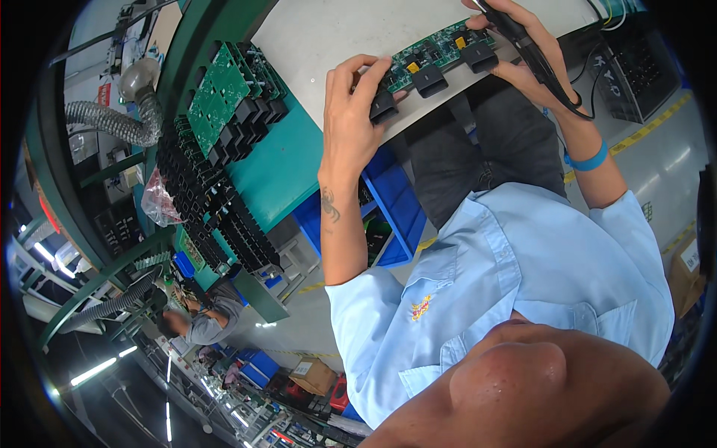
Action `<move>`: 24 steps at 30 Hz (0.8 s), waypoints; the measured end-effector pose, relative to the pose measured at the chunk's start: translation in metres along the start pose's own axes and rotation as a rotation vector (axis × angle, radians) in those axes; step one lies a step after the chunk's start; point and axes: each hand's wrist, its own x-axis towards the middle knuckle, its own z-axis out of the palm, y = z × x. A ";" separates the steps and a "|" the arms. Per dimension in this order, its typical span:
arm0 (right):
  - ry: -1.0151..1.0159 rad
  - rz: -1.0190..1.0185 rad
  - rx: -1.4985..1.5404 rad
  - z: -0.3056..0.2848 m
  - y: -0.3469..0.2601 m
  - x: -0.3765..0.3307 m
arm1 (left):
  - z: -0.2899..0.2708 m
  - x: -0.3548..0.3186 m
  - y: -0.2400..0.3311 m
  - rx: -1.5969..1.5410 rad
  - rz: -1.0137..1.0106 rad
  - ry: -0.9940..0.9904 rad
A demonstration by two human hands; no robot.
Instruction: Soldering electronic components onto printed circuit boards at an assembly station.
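Note:
A long green circuit board (426,54) with small parts, yellow pieces and black box-shaped blocks (429,81) spans the space between my hands, over the near edge of the white work surface (317,45). My left hand (347,112) closes round its left end, fingers above and thumb beside a black block. At the other end, my right hand (547,63) grips a black pen-shaped tool (515,33) with a cable looping off it. The fingers of that hand also touch the board's right end. The tool's tip is out of view at the top edge.
Several similar boards (220,97) with black blocks stand left on a green mat (272,164). Rows of black parts (224,216) lie beyond. A blue bin (399,201) sits below the table, a black crate (624,82) at right. Flexible ducting (112,123) hangs left; another person (209,321) works farther off.

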 end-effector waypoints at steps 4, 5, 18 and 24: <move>-0.009 -0.029 -0.047 -0.002 0.001 -0.001 | 0.003 0.000 -0.010 0.082 0.134 -0.016; -0.008 -0.028 -0.048 -0.001 0.001 0.000 | 0.003 0.001 -0.012 0.081 0.134 -0.017; 0.047 0.051 0.002 0.006 -0.013 0.008 | 0.004 0.000 -0.002 -0.145 0.036 0.096; -0.174 0.509 0.069 0.002 -0.036 0.037 | -0.012 0.009 0.014 -0.485 -0.478 0.168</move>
